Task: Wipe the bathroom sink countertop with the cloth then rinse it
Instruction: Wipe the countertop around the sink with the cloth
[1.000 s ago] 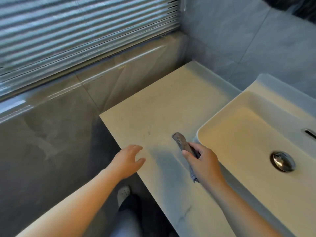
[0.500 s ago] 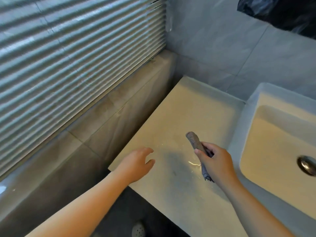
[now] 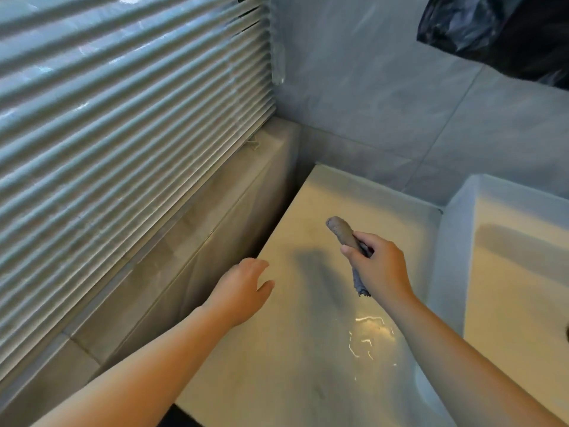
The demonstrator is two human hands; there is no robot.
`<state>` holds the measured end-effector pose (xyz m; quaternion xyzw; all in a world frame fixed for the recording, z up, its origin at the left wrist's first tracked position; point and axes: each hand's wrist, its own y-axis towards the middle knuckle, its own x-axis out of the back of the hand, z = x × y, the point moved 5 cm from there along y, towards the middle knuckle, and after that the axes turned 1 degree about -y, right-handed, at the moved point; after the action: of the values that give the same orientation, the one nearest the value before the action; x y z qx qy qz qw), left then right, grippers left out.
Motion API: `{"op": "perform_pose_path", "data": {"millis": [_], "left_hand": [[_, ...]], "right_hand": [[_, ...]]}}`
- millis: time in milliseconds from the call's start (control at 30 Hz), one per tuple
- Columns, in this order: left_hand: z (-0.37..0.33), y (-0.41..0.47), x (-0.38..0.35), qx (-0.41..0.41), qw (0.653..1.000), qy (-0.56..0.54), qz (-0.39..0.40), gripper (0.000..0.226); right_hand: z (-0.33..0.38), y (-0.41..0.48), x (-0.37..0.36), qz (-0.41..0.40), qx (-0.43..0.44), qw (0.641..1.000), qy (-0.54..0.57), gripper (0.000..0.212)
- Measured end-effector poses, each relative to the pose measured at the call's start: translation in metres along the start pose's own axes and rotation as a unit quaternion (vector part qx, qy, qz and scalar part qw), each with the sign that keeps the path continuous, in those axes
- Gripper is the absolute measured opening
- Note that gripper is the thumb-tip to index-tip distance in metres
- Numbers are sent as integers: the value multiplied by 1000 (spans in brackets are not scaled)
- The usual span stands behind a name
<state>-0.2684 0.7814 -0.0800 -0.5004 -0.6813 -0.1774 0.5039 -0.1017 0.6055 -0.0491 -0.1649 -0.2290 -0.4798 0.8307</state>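
A pale stone countertop (image 3: 345, 195) runs from the back wall toward me, left of the white rectangular sink (image 3: 517, 272). My right hand (image 3: 380, 269) grips a rolled grey cloth (image 3: 341, 231); one end sticks up past my thumb and a frayed end hangs below my palm, above the counter's middle. My left hand (image 3: 243, 288) hovers with relaxed fingers over the counter's left edge, holding nothing. A wet, shiny patch (image 3: 369, 334) lies on the counter below my right forearm.
Window blinds (image 3: 123, 134) fill the left side above a tiled ledge (image 3: 215, 217). Grey wall tiles (image 3: 385, 103) stand behind the counter. A dark plastic bag (image 3: 498, 32) hangs at the upper right. A narrow gap separates the ledge from the counter.
My view has swung left and up, so the sink drain slid out of frame. The right hand carried the cloth farther toward the back of the counter; the left hand stayed near the counter's left edge.
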Motion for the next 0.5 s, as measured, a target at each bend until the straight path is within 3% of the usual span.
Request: {"op": "perform_pose_path", "data": {"millis": [300,500], "left_hand": [[18,94,-21,28,998,-39,-26,59],[16,155,-38,-24,999,-20,-43,66]], "right_hand": [[-5,96,-10,-28,17,999,-31,35],[-16,160,-33,-44,44,996,-59,34]]}}
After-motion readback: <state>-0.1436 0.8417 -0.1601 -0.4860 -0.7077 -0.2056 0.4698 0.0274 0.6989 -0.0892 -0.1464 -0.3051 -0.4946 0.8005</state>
